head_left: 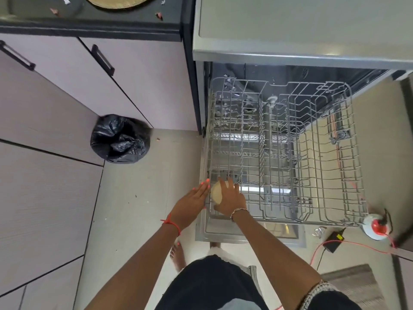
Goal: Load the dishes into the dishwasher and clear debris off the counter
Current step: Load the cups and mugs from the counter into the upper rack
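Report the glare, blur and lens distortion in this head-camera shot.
Head view: wide-angle lens bows the dark counter edge and pale cabinet doors; glare flares on the steel dishwasher door beneath the grey wire rack; the right hand gripping the cream round bowl looks slightly soft.

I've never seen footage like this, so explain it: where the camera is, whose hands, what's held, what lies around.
No machine here: a person works bare-handed, and the one picture comes from a wide-angle camera on their head, looking down. The right hand grips a small cream round bowl at the near left corner of the grey wire dishwasher rack, pulled out over the open door. The left hand, fingers straight, lies beside the bowl; touching or not, I cannot tell. On the dark counter at top left lie small scraps of debris and a round woven mat. A black plastic rubbish bag stands on the floor.
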Demonstrator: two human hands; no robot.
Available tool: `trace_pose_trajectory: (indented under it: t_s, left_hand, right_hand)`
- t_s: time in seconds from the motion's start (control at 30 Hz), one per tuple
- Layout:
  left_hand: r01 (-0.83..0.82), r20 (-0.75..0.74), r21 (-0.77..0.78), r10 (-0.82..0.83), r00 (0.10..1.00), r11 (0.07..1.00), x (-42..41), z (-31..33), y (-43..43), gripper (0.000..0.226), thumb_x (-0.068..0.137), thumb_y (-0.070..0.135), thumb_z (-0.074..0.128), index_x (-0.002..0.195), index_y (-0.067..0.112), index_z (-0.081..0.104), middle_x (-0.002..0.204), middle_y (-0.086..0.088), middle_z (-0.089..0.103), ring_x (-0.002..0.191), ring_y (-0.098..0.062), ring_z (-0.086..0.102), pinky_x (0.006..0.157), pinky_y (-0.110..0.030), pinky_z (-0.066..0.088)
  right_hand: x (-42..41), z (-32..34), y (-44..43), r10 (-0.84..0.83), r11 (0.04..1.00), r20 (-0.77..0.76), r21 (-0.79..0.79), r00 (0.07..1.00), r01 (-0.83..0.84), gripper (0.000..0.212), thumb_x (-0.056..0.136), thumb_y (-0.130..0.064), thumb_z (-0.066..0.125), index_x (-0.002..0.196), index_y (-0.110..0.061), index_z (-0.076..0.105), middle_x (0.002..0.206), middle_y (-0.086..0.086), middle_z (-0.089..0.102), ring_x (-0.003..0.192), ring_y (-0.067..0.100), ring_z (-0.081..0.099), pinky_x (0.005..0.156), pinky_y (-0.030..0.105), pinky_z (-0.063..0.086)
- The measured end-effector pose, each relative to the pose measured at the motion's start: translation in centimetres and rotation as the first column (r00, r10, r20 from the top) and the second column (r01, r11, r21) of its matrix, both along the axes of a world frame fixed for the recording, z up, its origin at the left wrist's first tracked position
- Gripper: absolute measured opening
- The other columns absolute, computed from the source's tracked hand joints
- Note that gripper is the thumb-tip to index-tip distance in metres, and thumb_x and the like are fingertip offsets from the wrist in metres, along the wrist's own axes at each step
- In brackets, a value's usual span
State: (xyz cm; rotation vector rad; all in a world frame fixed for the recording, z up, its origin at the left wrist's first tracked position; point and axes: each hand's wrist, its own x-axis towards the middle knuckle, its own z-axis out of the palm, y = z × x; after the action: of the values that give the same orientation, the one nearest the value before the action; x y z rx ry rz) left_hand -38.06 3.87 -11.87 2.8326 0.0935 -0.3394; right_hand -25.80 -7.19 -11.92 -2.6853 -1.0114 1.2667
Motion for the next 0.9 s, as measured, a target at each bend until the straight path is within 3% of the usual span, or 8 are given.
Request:
trace_pose_trajectory:
  t_s: [0.13, 0.3, 0.4, 0.5, 0.53, 0.67, 0.8, 0.9]
  left_hand:
    - [0.016, 0.054, 0.043, -0.019, 0.998, 0.999, -0.3, 1.3, 1.4, 0.072, 0.055, 0.026, 0.089, 0.117, 0.0, 0.063, 0.125, -0.013, 0.061, 0.101, -0.017, 0.066, 0.082, -0.026, 0.053]
    - [-0.132, 0.125, 0.015, 0.129, 0.984, 0.991, -1.9, 3.6, 5.2, 0.058, 0.053, 0.023, 0.09, 0.103, 0.004, 0.069, 0.105, -0.008, 0.07, 0.091, -0.019, 0.069, 0.075, -0.027, 0.055]
    - [-0.197, 0.132, -0.061, 0.203, 0.97, 0.979, -3.7, 4.2, 8.9, 0.038, 0.073, 0.022, 0.074, 0.106, 0.002, 0.067, 0.104, -0.012, 0.068, 0.098, -0.028, 0.066, 0.084, -0.036, 0.053]
    - [-0.215, 0.096, -0.038, 0.218, 0.971, 0.976, -5.6, 6.4, 13.5, 0.037, 0.079, 0.038, 0.048, 0.09, 0.011, 0.071, 0.087, -0.002, 0.07, 0.083, -0.019, 0.069, 0.073, -0.024, 0.054]
    - [-0.24, 0.076, -0.042, 0.243, 0.967, 0.97, -6.0, 7.4, 14.9, 0.042, 0.08, 0.041, 0.043, 0.091, 0.012, 0.071, 0.087, -0.001, 0.069, 0.082, -0.017, 0.068, 0.073, -0.022, 0.053]
    - [-0.32, -0.023, -0.023, 0.32, 0.947, 0.947, -8.9, 9.5, 22.6, 0.058, 0.088, 0.047, 0.033, 0.124, 0.007, 0.055, 0.122, -0.01, 0.058, 0.115, -0.025, 0.052, 0.098, -0.03, 0.036]
    - [-0.368, 0.011, -0.013, 0.368, 0.93, 0.93, -10.5, 12.4, 29.6, 0.067, 0.082, 0.051, 0.025, 0.112, 0.004, 0.06, 0.112, -0.012, 0.061, 0.107, -0.028, 0.054, 0.092, -0.034, 0.041]
    - [-0.42, 0.053, 0.002, 0.419, 0.906, 0.908, -10.9, 14.2, 34.2, 0.041, 0.093, 0.036, 0.044, 0.113, 0.004, 0.06, 0.115, -0.013, 0.061, 0.107, -0.028, 0.055, 0.091, -0.035, 0.042]
  right_hand:
    - [1.0, 1.5, 0.9, -0.002, 0.99, 0.124, 0.143, 0.992, -0.016, 0.062, 0.083, -0.034, 0.053, 0.138, -0.014, 0.031, 0.14, 0.011, 0.033, 0.126, 0.031, 0.035, 0.101, 0.044, 0.038]
    - [1.3, 4.4, 5.2, 0.03, 0.952, 0.241, 0.29, 0.97, -0.102, 0.036, 0.091, -0.024, 0.043, 0.119, -0.004, 0.051, 0.122, 0.013, 0.05, 0.113, 0.026, 0.047, 0.094, 0.036, 0.045]
    - [0.3, 5.9, 9.0, 0.071, 0.927, 0.276, 0.337, 0.958, -0.166, 0.029, 0.091, -0.021, 0.042, 0.108, -0.002, 0.057, 0.111, 0.013, 0.055, 0.104, 0.028, 0.053, 0.09, 0.035, 0.044]
    - [-1.5, 7.1, 13.5, 0.112, 0.909, 0.317, 0.35, 0.942, -0.226, 0.027, 0.091, -0.019, 0.042, 0.097, 0.0, 0.06, 0.102, 0.015, 0.058, 0.095, 0.031, 0.057, 0.08, 0.038, 0.046]
    - [-1.9, 7.4, 14.9, 0.12, 0.907, 0.323, 0.349, 0.939, -0.236, 0.027, 0.092, -0.019, 0.042, 0.096, 0.001, 0.06, 0.102, 0.016, 0.059, 0.096, 0.031, 0.057, 0.08, 0.038, 0.046]
    - [-4.7, 9.7, 21.8, 0.114, 0.912, 0.335, 0.338, 0.935, -0.232, 0.031, 0.094, -0.022, 0.038, 0.092, -0.001, 0.06, 0.101, 0.013, 0.059, 0.097, 0.028, 0.057, 0.079, 0.034, 0.045]
    - [-6.4, 12.6, 28.7, 0.075, 0.888, 0.35, 0.403, 0.934, -0.222, 0.028, 0.092, -0.022, 0.041, 0.089, -0.004, 0.061, 0.096, 0.011, 0.062, 0.094, 0.028, 0.058, 0.077, 0.034, 0.046]
    - [-6.9, 15.4, 32.8, 0.051, 0.858, 0.392, 0.453, 0.918, -0.241, 0.025, 0.092, -0.021, 0.043, 0.091, -0.005, 0.063, 0.094, 0.01, 0.063, 0.09, 0.027, 0.059, 0.073, 0.032, 0.045]
